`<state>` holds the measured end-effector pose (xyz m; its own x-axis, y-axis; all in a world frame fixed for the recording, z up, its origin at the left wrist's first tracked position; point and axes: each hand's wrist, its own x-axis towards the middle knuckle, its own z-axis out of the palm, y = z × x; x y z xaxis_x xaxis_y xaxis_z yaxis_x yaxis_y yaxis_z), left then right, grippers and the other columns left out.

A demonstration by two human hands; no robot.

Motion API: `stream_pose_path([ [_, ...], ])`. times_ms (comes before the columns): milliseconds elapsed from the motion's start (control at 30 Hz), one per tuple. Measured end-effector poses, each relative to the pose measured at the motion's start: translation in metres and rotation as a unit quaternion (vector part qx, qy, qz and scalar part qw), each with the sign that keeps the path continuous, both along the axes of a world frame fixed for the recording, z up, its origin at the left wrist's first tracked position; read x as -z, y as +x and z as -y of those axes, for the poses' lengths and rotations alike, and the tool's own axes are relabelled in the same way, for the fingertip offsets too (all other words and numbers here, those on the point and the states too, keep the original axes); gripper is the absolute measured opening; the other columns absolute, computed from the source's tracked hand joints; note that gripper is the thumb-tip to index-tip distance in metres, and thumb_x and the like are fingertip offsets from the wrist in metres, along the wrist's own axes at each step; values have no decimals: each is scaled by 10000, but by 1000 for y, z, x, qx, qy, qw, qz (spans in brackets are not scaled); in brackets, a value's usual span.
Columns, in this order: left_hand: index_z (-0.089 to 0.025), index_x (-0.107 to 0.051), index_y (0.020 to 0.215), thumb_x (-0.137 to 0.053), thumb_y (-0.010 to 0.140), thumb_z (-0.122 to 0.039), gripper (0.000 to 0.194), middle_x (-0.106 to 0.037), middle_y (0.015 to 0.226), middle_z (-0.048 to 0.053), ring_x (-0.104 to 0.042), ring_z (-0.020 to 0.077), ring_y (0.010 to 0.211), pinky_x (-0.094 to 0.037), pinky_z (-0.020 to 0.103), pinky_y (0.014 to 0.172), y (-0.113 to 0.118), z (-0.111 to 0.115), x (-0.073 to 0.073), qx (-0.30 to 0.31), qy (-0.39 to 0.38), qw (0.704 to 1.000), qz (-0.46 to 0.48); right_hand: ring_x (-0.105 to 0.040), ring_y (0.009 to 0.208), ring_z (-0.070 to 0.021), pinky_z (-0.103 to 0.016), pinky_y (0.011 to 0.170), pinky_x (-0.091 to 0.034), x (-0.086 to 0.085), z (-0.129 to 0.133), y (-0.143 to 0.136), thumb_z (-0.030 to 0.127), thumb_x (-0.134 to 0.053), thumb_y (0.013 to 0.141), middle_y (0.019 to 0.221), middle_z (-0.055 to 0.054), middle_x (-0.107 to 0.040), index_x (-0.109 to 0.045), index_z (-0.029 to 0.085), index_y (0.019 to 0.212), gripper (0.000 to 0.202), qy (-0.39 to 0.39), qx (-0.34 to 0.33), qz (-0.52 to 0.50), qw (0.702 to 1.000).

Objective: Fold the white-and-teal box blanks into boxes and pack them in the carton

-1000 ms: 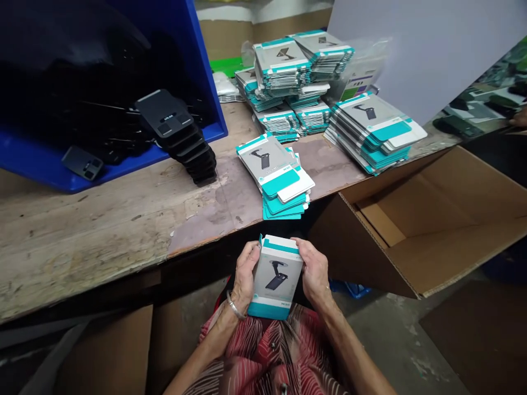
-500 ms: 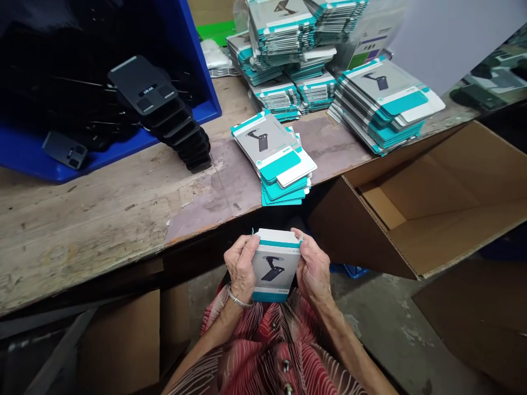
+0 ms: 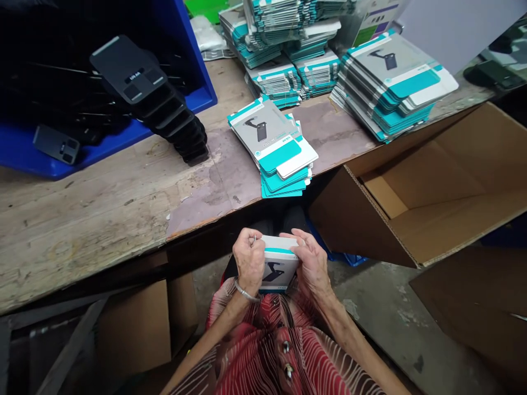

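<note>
Close to my body I hold a small grey, white and teal carton (image 3: 275, 272) with a dark phone-holder picture on its front. My left hand (image 3: 250, 262) is closed on its left edge, with a bracelet at the wrist. Opposite it, my right hand (image 3: 312, 263) grips the right edge, fingers bent over the top corner. The carton's white top faces up between both hands; whether its flaps are fully tucked I cannot tell. Beyond, on the bench, lies a small pile of flattened cartons (image 3: 272, 140) in the same print.
A blue bin (image 3: 197, 90) of dark parts stands at the left, beside a leaning stack of black plates (image 3: 164, 104). Bundled flat cartons (image 3: 274, 82) and another stack (image 3: 391, 82) sit farther back on the wooden bench (image 3: 102, 192). An opened cardboard box (image 3: 370, 219) is at the right.
The carton has tilted, so more of its top and less of its front shows. My fingers have shifted around its top corners. The view has moved slightly.
</note>
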<state>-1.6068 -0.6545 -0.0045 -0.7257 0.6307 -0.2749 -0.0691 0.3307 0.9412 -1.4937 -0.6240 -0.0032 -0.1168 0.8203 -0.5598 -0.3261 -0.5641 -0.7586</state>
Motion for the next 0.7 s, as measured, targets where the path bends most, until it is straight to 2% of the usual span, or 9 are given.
stream_pose_path([
  [100,-190,-560,604,-480,544,-155,106,-468,531,-52,-379,109,500,-262,240,461,-3,-16,9,5,4,1000,-3,-662,785,-218,-326,723,-499,5,-8,-4,184,-657,574,842,-53,-743,-630,161,961,388,-16,37,-20,999],
  [267,-189,-550,568,-467,544,-159,92,-476,503,-46,-393,112,475,-255,236,446,-13,-31,19,1,16,1000,15,-661,895,-219,-338,803,-511,14,-20,-3,324,-678,673,881,-55,-721,-680,164,906,282,-73,22,-153,985],
  [367,-182,-570,567,-483,554,-154,92,-510,506,-40,-406,108,472,-249,232,441,-14,-32,22,-2,18,999,35,-655,863,-184,-291,795,-507,20,-23,-1,243,-722,627,868,-35,-716,-698,162,866,254,-83,33,-134,987],
  [433,-175,-588,572,-501,560,-150,91,-510,495,-43,-398,99,461,-243,227,436,-14,-32,23,-4,20,998,58,-656,816,-184,-302,768,-513,22,-27,0,216,-737,597,844,-29,-721,-696,172,885,295,-97,16,-135,986],
  [500,-169,-614,598,-538,562,-163,85,-516,498,-46,-403,90,454,-259,220,439,-15,-31,22,-3,26,995,94,-658,781,-191,-315,744,-516,24,-32,-1,189,-736,564,821,-30,-727,-695,179,888,327,-107,-8,-144,984],
  [567,-160,-656,667,-568,601,-238,135,-576,555,-27,-466,99,484,-327,220,470,-18,-31,20,0,40,990,135,-655,742,-188,-306,710,-513,25,-38,-3,153,-709,524,786,-28,-726,-701,174,855,332,-114,-21,-143,983],
  [633,-147,-697,777,-582,660,-342,256,-656,640,14,-560,131,552,-420,246,547,-25,-30,16,15,49,971,235,-640,691,-179,-293,667,-500,27,-41,-6,136,-677,496,743,-24,-720,-709,164,813,320,-123,-23,-129,984],
  [700,-123,-715,843,-629,679,-361,301,-695,670,48,-612,150,592,-471,273,622,-34,-27,11,34,44,939,340,-624,659,-171,-286,639,-483,27,-40,-10,150,-670,491,718,-24,-716,-717,156,787,300,-122,-13,-108,987],
])
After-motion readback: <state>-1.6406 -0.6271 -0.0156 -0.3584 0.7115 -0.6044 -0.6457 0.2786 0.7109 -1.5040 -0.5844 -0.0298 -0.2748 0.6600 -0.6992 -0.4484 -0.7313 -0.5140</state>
